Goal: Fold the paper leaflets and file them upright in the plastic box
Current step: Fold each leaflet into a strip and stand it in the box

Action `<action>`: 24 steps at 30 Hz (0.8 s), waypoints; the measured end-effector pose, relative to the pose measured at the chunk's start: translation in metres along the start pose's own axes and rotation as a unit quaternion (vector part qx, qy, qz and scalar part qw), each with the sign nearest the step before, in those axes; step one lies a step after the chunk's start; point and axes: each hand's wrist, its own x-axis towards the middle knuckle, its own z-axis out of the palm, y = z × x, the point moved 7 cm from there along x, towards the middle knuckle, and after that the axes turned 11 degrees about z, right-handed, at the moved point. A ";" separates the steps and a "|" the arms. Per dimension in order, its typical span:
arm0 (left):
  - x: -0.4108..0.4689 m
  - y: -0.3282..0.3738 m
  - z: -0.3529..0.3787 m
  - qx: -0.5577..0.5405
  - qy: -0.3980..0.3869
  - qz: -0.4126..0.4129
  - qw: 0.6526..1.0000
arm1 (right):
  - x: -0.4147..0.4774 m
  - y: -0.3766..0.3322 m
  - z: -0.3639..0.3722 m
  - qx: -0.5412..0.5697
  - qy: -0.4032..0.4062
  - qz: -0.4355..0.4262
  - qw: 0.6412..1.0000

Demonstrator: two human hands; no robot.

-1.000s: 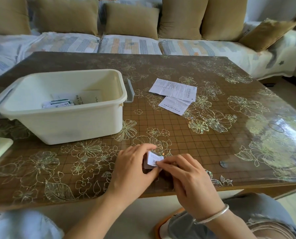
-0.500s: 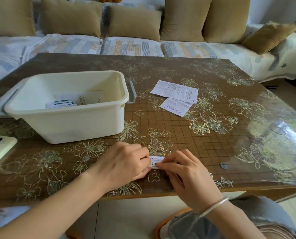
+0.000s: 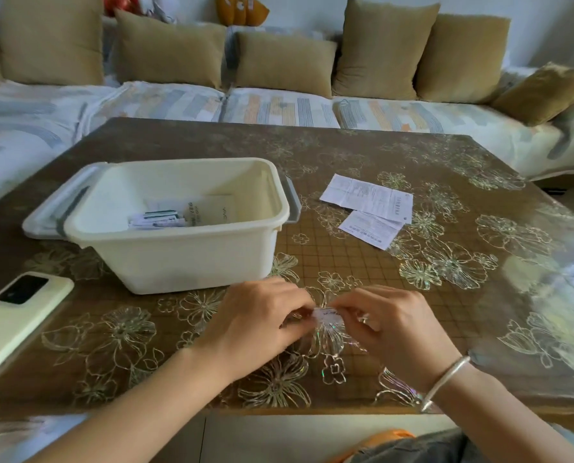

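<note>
Left hand [image 3: 262, 324] and right hand [image 3: 397, 329] pinch a seemingly folded paper leaflet [image 3: 327, 317].

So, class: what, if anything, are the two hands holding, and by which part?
A small folded leaflet: left hand pinches its left end, right hand its right end.

The booklet [image 3: 212, 208] in the box [image 3: 178, 255], centre-left, seems to read "vivo". Print on the leaflets [image 3: 369, 198], centre-right, is illegible.

one box [image 3: 185, 259], one phone [image 3: 15, 315], two unfolded leaflets [image 3: 367, 198].
</note>
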 end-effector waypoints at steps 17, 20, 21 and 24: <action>-0.017 -0.187 -0.142 0.154 -0.063 -0.296 0.941 | 0.234 -0.097 0.081 -0.145 -0.136 0.056 0.979; -0.016 -0.198 -0.125 0.171 -0.165 -0.297 0.925 | 0.245 -0.099 0.111 -0.225 -0.170 0.040 0.959; -0.016 -0.200 -0.123 0.168 -0.189 -0.301 0.919 | 0.248 -0.101 0.117 -0.238 -0.174 0.034 0.955; -0.015 -0.205 -0.117 0.167 -0.254 -0.314 0.899 | 0.251 -0.108 0.124 -0.268 -0.175 0.023 0.947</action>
